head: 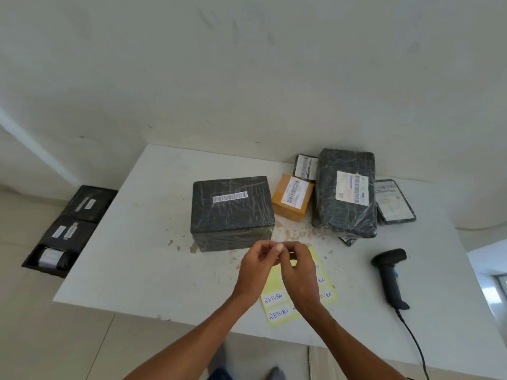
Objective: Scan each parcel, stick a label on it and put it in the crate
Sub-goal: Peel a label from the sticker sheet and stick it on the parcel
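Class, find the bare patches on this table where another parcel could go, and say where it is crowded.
Free: the left half of the table, up to the big black parcel; the strip between label sheet and scanner. Crowded: far right, around the orange box.

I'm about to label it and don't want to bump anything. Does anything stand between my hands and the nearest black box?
Nothing visible does. The left hand and right hand meet above the label sheet, just in front of the black box. The orange parcel sits off to its right.
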A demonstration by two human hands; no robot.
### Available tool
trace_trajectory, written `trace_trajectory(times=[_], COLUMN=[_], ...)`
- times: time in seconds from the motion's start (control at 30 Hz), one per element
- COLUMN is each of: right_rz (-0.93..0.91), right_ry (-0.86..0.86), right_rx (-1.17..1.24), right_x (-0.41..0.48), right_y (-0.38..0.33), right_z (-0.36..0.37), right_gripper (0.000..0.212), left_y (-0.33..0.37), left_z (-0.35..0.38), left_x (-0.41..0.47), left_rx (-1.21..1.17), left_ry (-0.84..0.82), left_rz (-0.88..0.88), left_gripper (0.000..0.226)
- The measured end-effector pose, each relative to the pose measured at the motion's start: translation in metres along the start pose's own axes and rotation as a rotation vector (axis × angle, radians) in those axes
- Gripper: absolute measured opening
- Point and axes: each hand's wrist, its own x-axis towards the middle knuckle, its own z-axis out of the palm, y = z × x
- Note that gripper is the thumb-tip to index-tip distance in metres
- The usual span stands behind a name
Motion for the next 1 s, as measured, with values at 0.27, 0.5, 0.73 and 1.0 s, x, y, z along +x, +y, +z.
trace_trajectory(times=[0.27, 0.5, 0.73, 1.0], right_rz=[-0.138, 0.040, 0.077, 0.124], right_ry=[0.107, -0.061, -0.182, -0.178], right_rx=[0.008, 0.102, 0.000, -0.195], right_x=[0.012, 0.065, 0.098, 0.112], right_y=[-0.038, -0.071, -0.082, -0.077], right_z=[0.018, 0.030, 0.066, 0.094], right_gripper=[0.013, 0.007, 0.002, 0.005], left_y=[0.032, 0.056, 0.066, 0.061], left_z=[-0.034, -0.085, -0.119, -0.130], left_x=[0.020, 0.047, 0.075, 0.096], left_rx=[-0.073, 0.098, 0.428, 0.711], left_ry=[-0.012, 0.029, 0.128, 0.179], left_rz=[0.019, 0.011, 0.089, 0.168], left_gripper=[0.020, 0.009, 0.011, 0.018])
